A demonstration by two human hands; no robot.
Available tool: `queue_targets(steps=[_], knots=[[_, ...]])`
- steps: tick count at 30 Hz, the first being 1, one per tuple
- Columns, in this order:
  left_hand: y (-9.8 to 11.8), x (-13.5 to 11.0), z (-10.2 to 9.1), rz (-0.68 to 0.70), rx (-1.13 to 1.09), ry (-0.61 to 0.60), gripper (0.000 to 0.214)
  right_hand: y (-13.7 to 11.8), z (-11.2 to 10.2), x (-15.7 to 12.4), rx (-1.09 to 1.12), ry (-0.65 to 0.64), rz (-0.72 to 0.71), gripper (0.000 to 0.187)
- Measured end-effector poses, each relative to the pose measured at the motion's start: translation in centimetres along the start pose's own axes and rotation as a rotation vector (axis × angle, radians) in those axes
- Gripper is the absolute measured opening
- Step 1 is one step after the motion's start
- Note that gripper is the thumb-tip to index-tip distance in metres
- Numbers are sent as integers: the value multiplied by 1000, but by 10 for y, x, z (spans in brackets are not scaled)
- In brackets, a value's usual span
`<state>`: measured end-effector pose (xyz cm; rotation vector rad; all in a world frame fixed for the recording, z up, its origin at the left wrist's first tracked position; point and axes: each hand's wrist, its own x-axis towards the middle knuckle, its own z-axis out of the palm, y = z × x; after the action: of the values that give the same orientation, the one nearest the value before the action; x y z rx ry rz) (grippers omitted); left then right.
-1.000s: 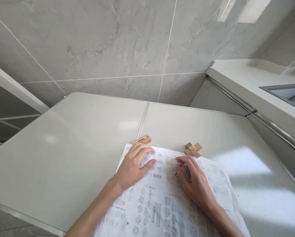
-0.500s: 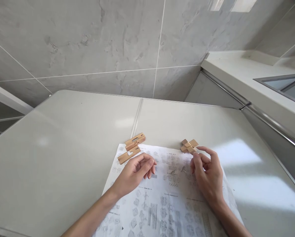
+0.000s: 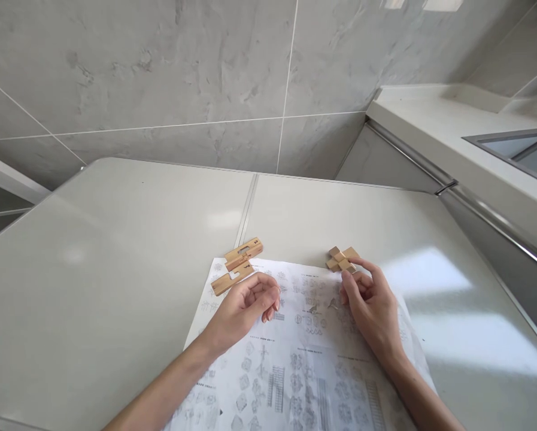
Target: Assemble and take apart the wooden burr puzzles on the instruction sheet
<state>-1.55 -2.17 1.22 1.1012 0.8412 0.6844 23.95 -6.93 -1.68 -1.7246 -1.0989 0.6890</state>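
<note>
My right hand (image 3: 370,302) reaches a small cross-shaped wooden interlocking puzzle (image 3: 335,261) at the paper's far edge. Its thumb and index finger close around the cross's near right arm, while the other fingers curl underneath. My left hand (image 3: 248,305) rests over the paper, loosely curled, with thumb against fingers and nothing visible in it. Just beyond it lie notched wooden puzzle pieces: one marked 2 (image 3: 250,244) and, touching or close to it, another (image 3: 223,284) with a cut-out. A printed instruction sheet (image 3: 290,341) with several line drawings lies beneath both hands.
The pale folding table (image 3: 160,221) has a seam (image 3: 248,206) running across its middle. Beyond it stands a grey tiled wall (image 3: 182,66). A white counter (image 3: 412,114) with a metal-framed opening borders the right side. At far left is a white frame (image 3: 14,179).
My right hand has moved slightly left, bringing thumb and index finger onto the wooden cross. My left hand stays curled in place. The view has shifted slightly.
</note>
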Motion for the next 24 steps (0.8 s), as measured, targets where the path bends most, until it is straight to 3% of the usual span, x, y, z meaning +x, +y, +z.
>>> queue_targets(steps=[24], knots=[[2, 2, 2, -1, 16, -4, 35, 5, 4, 2, -153, 38, -71, 33]])
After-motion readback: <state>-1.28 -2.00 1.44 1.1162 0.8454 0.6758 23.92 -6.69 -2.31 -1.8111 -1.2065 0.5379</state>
